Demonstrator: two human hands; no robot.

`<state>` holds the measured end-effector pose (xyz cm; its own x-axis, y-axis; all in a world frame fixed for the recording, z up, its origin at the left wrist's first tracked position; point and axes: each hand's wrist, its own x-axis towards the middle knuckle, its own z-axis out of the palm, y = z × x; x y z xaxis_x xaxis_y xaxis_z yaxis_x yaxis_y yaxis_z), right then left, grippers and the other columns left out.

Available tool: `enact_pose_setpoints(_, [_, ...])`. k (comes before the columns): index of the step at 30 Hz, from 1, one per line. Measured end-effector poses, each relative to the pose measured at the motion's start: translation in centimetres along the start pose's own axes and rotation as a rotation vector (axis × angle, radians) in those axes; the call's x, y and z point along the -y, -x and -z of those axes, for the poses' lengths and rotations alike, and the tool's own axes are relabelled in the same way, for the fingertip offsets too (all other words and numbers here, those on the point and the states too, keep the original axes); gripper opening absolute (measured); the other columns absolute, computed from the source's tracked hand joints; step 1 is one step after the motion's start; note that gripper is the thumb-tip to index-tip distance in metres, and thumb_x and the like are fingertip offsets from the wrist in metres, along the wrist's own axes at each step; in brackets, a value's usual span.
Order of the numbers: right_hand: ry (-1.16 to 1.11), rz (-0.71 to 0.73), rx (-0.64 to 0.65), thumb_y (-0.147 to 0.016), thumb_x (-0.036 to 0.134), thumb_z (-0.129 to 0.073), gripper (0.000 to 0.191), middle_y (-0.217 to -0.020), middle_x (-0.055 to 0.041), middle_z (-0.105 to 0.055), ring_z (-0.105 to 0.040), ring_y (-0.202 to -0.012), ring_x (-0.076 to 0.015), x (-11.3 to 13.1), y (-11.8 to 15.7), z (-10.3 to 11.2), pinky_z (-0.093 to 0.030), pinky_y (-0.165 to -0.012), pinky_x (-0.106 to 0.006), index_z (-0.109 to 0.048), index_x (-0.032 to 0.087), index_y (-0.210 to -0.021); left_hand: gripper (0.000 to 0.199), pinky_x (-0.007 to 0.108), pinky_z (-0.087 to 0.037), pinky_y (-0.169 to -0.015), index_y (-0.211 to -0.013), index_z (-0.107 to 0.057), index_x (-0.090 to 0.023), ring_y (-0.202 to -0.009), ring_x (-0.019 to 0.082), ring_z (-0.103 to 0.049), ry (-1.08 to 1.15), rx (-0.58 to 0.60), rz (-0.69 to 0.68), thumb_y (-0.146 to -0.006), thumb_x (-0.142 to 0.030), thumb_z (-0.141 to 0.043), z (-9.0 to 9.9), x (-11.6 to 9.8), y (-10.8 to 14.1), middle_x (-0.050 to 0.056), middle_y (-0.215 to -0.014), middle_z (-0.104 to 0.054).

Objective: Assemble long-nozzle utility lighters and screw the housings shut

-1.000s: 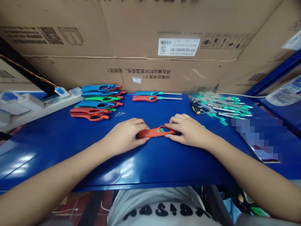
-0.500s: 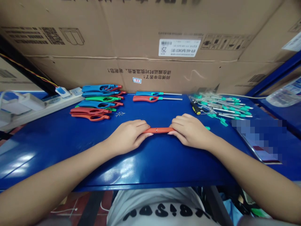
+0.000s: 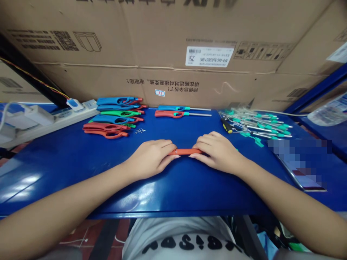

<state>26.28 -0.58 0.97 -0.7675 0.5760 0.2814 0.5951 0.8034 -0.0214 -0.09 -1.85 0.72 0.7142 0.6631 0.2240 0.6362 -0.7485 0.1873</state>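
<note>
An orange-red lighter handle (image 3: pixel 185 151) is held level above the blue table (image 3: pixel 162 191), its narrow edge facing up. My left hand (image 3: pixel 154 157) is closed on its left end, thumb below and fingers above. The right end sits in the closed fingers of my right hand (image 3: pixel 217 151). Both ends of the handle are hidden by the fingers. Behind my left hand lie small metal screws (image 3: pixel 140 131) and a pile of blue, green and red handles (image 3: pixel 116 119). Two lighters with metal tubes, one blue (image 3: pixel 173 108) and one red (image 3: pixel 169 114), lie farther back.
Metal rods with green parts (image 3: pixel 265 126) are heaped at the right, beside a black-and-yellow screwdriver (image 3: pixel 227 126). A phone (image 3: pixel 300 173) lies near the right forearm. At the left is a power strip (image 3: pixel 54 122). A large cardboard box (image 3: pixel 151 43) stands behind the table.
The fingers of my right hand have moved a little left along the handle, and my left hand has shifted slightly right. The small slot in the handle now shows closer to my left fingertips.
</note>
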Motion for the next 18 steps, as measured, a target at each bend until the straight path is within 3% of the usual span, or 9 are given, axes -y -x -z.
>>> enact_pose_setpoints(4, [-0.033, -0.039, -0.018, -0.100, 0.047, -0.053, 0.033, -0.090, -0.0055, -0.069, -0.059, -0.082, -0.0197, -0.37, 0.20, 0.73, -0.034, -0.077, -0.034, -0.066, 0.017, -0.094, 0.033, 0.030, -0.044, -0.071, -0.099, -0.063, -0.018, -0.081, 0.020, -0.063, -0.011, -0.005, 0.011, -0.106, -0.041, -0.040, 0.21, 0.09, -0.03, 0.004, -0.090, -0.067])
enact_pose_setpoints(9, [-0.040, -0.059, 0.009, -0.103, 0.041, -0.047, 0.032, -0.084, -0.0055, -0.067, -0.056, -0.077, -0.0197, -0.07, 0.24, 0.90, -0.033, -0.076, -0.034, -0.063, 0.017, -0.089, 0.033, 0.030, -0.046, -0.070, -0.101, -0.063, -0.019, -0.081, 0.020, -0.064, 0.010, 0.033, 0.034, -0.105, -0.042, -0.041, 0.64, 0.18, -0.05, 0.004, -0.091, -0.067])
enact_pose_setpoints(14, [-0.066, -0.179, 0.046, -0.106, 0.031, -0.036, 0.037, -0.078, -0.0051, -0.064, -0.056, -0.076, -0.0194, -0.03, 0.06, 0.34, -0.032, -0.073, -0.035, -0.059, 0.018, -0.080, 0.041, 0.032, -0.050, -0.076, -0.127, -0.058, -0.020, -0.095, 0.023, -0.067, -0.044, 0.020, 0.006, -0.098, -0.048, -0.056, 0.71, 0.18, -0.08, 0.007, -0.110, -0.068])
enact_pose_setpoints(18, [-0.052, -0.204, 0.114, -0.106, 0.029, -0.033, 0.041, -0.077, -0.0054, -0.064, -0.056, -0.074, -0.0195, -0.35, 0.04, 0.29, -0.033, -0.073, -0.036, -0.058, 0.018, -0.076, 0.037, 0.031, -0.051, -0.077, -0.131, -0.058, -0.019, -0.092, 0.022, -0.068, -0.074, 0.031, -0.054, -0.104, -0.042, -0.046, 0.41, 0.10, 0.05, 0.006, -0.106, -0.070])
